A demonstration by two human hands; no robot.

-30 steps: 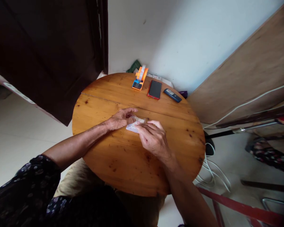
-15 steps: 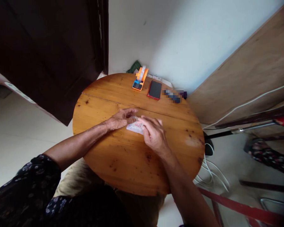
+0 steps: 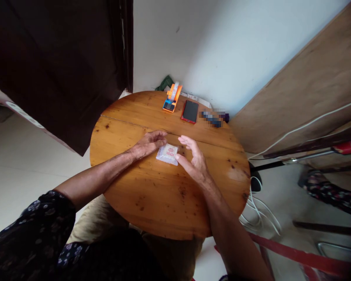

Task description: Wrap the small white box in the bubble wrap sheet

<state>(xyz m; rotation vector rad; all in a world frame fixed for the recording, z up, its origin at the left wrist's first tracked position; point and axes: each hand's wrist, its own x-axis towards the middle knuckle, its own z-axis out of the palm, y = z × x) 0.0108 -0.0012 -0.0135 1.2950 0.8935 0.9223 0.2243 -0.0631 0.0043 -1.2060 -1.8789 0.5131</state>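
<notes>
A small clear plastic packet [image 3: 167, 153] with red print lies flat on the round wooden table [image 3: 152, 195], between my two hands. My left hand [image 3: 151, 143] rests at the packet's left side, fingers slightly curled and apart, the fingertips close to its upper left edge. On the right, my right hand [image 3: 194, 159] is open, the thumb at the packet's right edge and the other fingers raised and spread away from it. Neither hand is wrapped round anything.
Along the table's far side are an orange and blue tape dispenser [image 3: 172, 97], a red-edged phone [image 3: 190, 111] and a blurred dark object [image 3: 212, 118]. White cables [image 3: 256, 210] hang at the right. Another person's patterned leg [image 3: 333, 193] shows at far right.
My right hand has opened and drawn back to the right, uncovering the packet. My left hand has shifted very slightly, and the packet lies in about the same place.
</notes>
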